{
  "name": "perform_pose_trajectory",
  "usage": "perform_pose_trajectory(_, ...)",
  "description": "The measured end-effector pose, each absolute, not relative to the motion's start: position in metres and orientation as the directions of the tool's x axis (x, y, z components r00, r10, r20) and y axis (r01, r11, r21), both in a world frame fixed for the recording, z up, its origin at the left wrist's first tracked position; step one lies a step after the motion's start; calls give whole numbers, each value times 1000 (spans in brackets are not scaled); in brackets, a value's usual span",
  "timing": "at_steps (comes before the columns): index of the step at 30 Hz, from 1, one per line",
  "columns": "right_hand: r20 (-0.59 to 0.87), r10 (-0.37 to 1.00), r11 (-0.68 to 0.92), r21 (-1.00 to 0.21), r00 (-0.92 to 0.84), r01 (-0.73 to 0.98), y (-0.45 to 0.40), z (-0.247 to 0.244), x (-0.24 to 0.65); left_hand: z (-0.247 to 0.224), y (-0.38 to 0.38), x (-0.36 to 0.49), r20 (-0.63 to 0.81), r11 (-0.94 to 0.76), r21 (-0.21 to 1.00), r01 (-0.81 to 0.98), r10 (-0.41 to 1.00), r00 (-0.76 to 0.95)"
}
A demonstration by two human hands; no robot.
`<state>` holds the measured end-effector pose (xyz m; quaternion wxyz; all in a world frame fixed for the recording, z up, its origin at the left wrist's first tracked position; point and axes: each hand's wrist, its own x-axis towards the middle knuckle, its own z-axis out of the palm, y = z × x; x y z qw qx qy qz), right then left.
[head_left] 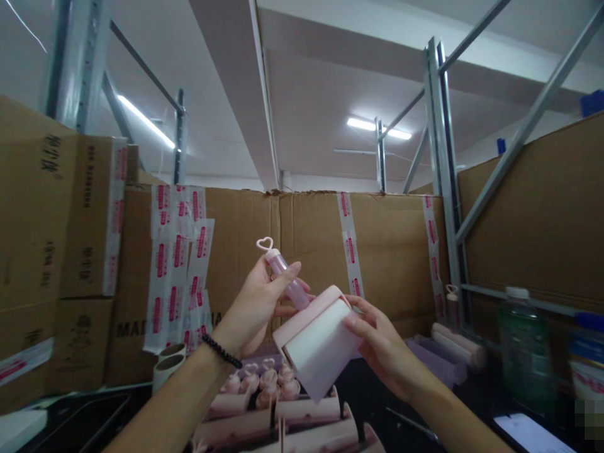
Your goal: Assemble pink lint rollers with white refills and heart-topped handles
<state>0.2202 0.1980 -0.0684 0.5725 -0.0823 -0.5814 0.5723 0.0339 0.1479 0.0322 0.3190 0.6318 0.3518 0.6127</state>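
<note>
My left hand [268,292], with a black beaded bracelet at the wrist, is closed around a translucent pink-purple handle [295,288] topped by a heart-shaped loop. The handle's lower end meets a pale pink cover [309,311]; whether they are joined I cannot tell. Under the cover's edge shows a white roll [321,336], so the whole looks like a lint roller. A loose pale flap hangs at its lower edge. My right hand [372,330] grips the right end of the roll and cover between thumb and fingers.
Below are several pink heart-topped handles [268,380] and rows of pink covers [314,409]. White cardboard-cored rolls [168,365] stand at left. To the right are a green bottle [523,346], a blue-lidded jar [587,352] and a lit phone [533,434]. Cardboard [311,239] walls the back.
</note>
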Motion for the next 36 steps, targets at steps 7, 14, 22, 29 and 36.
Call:
perform_pose_trajectory(7, 555, 783, 330, -753, -281, -569, 197, -69, 217, 33, 142, 38, 558, -556, 828, 73, 830, -13)
perform_pose_trajectory(14, 547, 779, 291, -750, -308, -594, 191, -69, 213, 29, 142, 44, 543, -538, 838, 91, 839, -37)
perform_pose_trajectory(22, 576, 767, 320, -725, -283, -609, 191, -68, 213, 27, 139, 48, 519, -518, 848, 109, 854, 22)
perform_pose_trajectory(29, 594, 759, 375, -734, -267, -566, 185, -67, 209, 33, 139, 40, 508, -524, 823, 220, 852, 129)
perform_pose_trajectory(36, 679, 617, 616, -731, -398, -294, 181, -59, 216, 38, 140, 27, 453, -511, 798, 319, 858, 242)
